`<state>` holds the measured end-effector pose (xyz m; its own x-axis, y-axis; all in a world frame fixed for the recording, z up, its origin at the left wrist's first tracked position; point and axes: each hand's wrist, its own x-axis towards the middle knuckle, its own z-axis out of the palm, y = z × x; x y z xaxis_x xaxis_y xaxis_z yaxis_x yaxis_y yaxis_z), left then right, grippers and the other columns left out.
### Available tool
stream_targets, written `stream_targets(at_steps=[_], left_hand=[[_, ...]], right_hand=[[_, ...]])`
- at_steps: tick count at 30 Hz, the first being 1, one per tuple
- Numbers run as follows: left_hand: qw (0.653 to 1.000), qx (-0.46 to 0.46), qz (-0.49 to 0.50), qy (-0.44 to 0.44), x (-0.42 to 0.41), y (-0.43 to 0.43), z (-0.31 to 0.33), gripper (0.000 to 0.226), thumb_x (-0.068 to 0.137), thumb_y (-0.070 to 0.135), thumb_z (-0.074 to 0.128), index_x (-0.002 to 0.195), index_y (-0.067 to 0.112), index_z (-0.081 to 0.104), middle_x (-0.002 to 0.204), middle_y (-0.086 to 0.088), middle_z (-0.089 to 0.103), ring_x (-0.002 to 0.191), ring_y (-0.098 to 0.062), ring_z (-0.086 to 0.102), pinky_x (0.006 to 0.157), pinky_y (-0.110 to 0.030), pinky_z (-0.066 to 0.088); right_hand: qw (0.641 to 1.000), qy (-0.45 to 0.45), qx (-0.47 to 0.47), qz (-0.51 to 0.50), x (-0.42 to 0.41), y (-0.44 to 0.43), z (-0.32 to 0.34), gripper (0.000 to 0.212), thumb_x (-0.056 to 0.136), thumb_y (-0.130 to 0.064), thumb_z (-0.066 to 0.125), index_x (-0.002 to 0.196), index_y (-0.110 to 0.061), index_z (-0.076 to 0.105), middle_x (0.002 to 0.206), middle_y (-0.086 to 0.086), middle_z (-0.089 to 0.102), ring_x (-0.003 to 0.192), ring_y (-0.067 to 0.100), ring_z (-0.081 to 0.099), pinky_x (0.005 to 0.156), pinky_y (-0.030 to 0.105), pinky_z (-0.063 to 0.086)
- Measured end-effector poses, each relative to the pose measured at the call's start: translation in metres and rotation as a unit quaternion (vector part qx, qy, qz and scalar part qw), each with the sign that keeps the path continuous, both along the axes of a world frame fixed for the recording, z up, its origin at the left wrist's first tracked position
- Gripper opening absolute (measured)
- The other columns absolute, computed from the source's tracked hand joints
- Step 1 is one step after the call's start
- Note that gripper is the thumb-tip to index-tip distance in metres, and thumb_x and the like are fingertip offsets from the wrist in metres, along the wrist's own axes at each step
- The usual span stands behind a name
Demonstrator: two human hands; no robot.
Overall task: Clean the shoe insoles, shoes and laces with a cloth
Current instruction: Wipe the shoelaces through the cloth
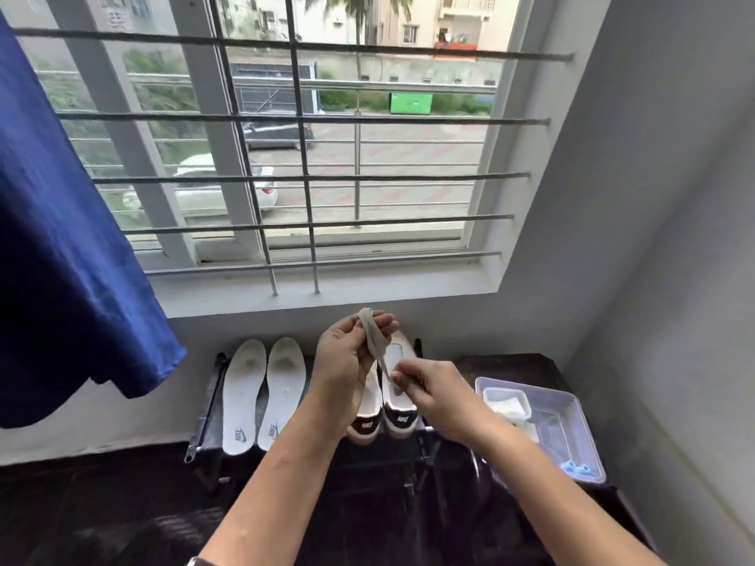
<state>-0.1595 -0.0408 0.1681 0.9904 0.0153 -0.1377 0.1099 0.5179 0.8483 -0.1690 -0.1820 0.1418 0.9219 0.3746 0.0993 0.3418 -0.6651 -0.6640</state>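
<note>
My left hand (pixel 347 357) holds the upper end of a flat beige lace (pixel 374 341), raised in front of the wall under the window. My right hand (pixel 429 386) pinches the lace's lower end, so the lace runs slanted between both hands. Behind the hands stand two white shoes with dark heels (pixel 402 416), heels toward me, on a dark rack (pixel 204 422). Two white insoles (pixel 261 396) lie side by side on the rack to the left of the shoes. I cannot tell whether a cloth is in either hand.
A clear plastic tub (pixel 572 418) with a small box and blue items sits on a dark stand at the right. A blue garment (pixel 69 255) hangs at the left. A barred window (pixel 302 157) is ahead; a grey wall closes the right side.
</note>
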Motion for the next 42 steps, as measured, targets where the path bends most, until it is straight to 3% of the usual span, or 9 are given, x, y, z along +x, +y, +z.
stream_targets(at_steps=[3, 6, 10, 16, 21, 25, 29, 34, 42], left_hand=[[0.971, 0.238, 0.025, -0.003, 0.007, 0.007, -0.014, 0.03, 0.097, 0.002, 0.038, 0.082, 0.006, 0.064, 0.079, -0.006, 0.069, 0.078, -0.018, 0.065, 0.078, -0.032, 0.052], [0.933, 0.355, -0.067, -0.002, -0.001, 0.0, -0.017, 0.03, 0.089, -0.005, 0.041, 0.068, 0.007, 0.059, 0.055, 0.006, 0.06, 0.053, -0.004, 0.057, 0.059, -0.025, 0.046], [0.971, 0.145, -0.188, 0.039, -0.02, -0.018, 0.003, 0.025, 0.094, -0.009, 0.035, 0.087, -0.003, 0.058, 0.071, -0.011, 0.063, 0.055, -0.009, 0.064, 0.059, -0.018, 0.053], [0.987, -0.117, -0.108, 0.022, -0.018, -0.015, 0.023, 0.022, 0.093, -0.005, 0.041, 0.096, -0.006, 0.063, 0.07, -0.009, 0.068, 0.06, -0.012, 0.067, 0.06, -0.017, 0.056], [0.99, -0.137, -0.019, 0.021, -0.012, -0.016, 0.016, 0.022, 0.094, -0.002, 0.042, 0.091, -0.004, 0.063, 0.069, -0.007, 0.069, 0.06, -0.01, 0.068, 0.06, -0.016, 0.055], [0.992, -0.124, 0.028, 0.006, -0.009, -0.013, 0.006, 0.025, 0.097, -0.001, 0.037, 0.094, -0.003, 0.061, 0.079, -0.009, 0.07, 0.069, -0.01, 0.07, 0.061, -0.018, 0.055], [0.998, -0.011, 0.046, -0.028, -0.009, -0.015, -0.002, 0.026, 0.099, 0.002, 0.036, 0.098, -0.004, 0.061, 0.085, -0.012, 0.068, 0.072, -0.01, 0.07, 0.063, -0.017, 0.053], [0.991, 0.117, 0.035, -0.056, -0.007, -0.021, -0.012, 0.024, 0.097, 0.003, 0.045, 0.091, 0.005, 0.069, 0.086, -0.012, 0.072, 0.078, -0.019, 0.068, 0.07, -0.028, 0.053], [0.997, -0.07, 0.039, 0.019, -0.018, -0.04, -0.016, 0.027, 0.096, -0.001, 0.039, 0.088, 0.001, 0.065, 0.073, -0.004, 0.066, 0.066, -0.009, 0.063, 0.057, -0.014, 0.05]], right_hand=[[0.997, -0.042, -0.027, 0.051, -0.009, 0.01, 0.025, 0.028, 0.096, -0.027, 0.046, 0.068, -0.03, 0.043, 0.063, -0.013, 0.047, 0.062, 0.008, 0.045, 0.064, 0.032, 0.042], [0.992, -0.078, -0.033, 0.089, 0.004, 0.011, 0.054, 0.017, 0.094, -0.019, 0.052, 0.077, -0.018, 0.057, 0.064, -0.018, 0.047, 0.066, 0.004, 0.045, 0.064, 0.02, 0.038], [0.995, -0.091, -0.013, 0.028, 0.034, -0.005, 0.066, 0.018, 0.092, -0.019, 0.057, 0.077, -0.01, 0.064, 0.058, -0.016, 0.049, 0.057, -0.003, 0.049, 0.055, 0.013, 0.033], [0.98, -0.023, 0.162, -0.114, 0.034, -0.005, 0.027, 0.014, 0.087, -0.018, 0.058, 0.077, -0.014, 0.069, 0.07, -0.003, 0.068, 0.068, 0.01, 0.06, 0.068, 0.037, 0.05], [0.944, 0.079, 0.3, -0.112, 0.013, 0.02, 0.011, 0.014, 0.087, -0.027, 0.063, 0.089, -0.016, 0.07, 0.078, 0.004, 0.07, 0.07, 0.013, 0.061, 0.065, 0.033, 0.05], [0.964, 0.111, 0.232, -0.074, 0.001, 0.016, 0.011, 0.013, 0.089, -0.01, 0.058, 0.085, -0.012, 0.07, 0.071, -0.001, 0.065, 0.061, 0.002, 0.054, 0.057, 0.015, 0.041], [0.997, -0.016, 0.053, -0.05, -0.007, 0.01, 0.017, 0.015, 0.088, -0.009, 0.058, 0.084, -0.016, 0.07, 0.079, -0.007, 0.07, 0.076, 0.002, 0.064, 0.07, 0.018, 0.049], [0.973, -0.212, -0.087, -0.001, -0.006, 0.006, 0.03, 0.007, 0.088, -0.021, 0.061, 0.084, -0.015, 0.064, 0.084, -0.002, 0.063, 0.079, 0.018, 0.06, 0.071, 0.03, 0.05], [0.972, -0.187, 0.125, -0.062, 0.0, 0.0, 0.011, 0.014, 0.071, -0.012, 0.073, 0.073, -0.019, 0.062, 0.086, -0.01, 0.057, 0.083, 0.009, 0.058, 0.074, 0.016, 0.047]])
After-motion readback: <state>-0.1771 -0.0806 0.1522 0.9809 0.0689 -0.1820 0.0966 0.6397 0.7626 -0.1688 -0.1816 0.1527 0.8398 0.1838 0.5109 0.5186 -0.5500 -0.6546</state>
